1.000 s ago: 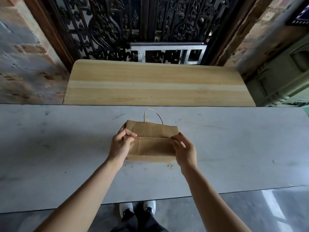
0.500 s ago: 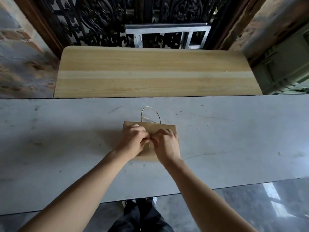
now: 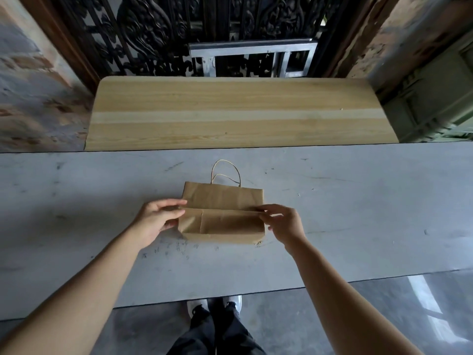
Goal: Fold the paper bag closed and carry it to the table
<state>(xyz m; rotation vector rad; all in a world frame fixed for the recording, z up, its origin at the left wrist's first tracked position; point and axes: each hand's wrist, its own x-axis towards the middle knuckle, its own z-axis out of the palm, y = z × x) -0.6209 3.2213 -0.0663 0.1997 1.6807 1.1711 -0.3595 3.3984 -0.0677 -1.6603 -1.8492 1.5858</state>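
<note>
flat brown paper bag (image 3: 223, 212) lying on grey marble worktop (image 3: 358, 213), near flap folded over, twine handle loop (image 3: 225, 171) at far edge | left hand (image 3: 160, 217) pinching flap's left end | right hand (image 3: 282, 222) fingertips on flap's right end | pale wooden table (image 3: 238, 114) beyond worktop's far edge

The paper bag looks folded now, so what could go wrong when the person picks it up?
The folded flap of the paper bag is held only by the left hand and right hand at its ends, so it may spring open once released. The thin handle lies loose behind the bag and could snag or tear when lifted.
</note>
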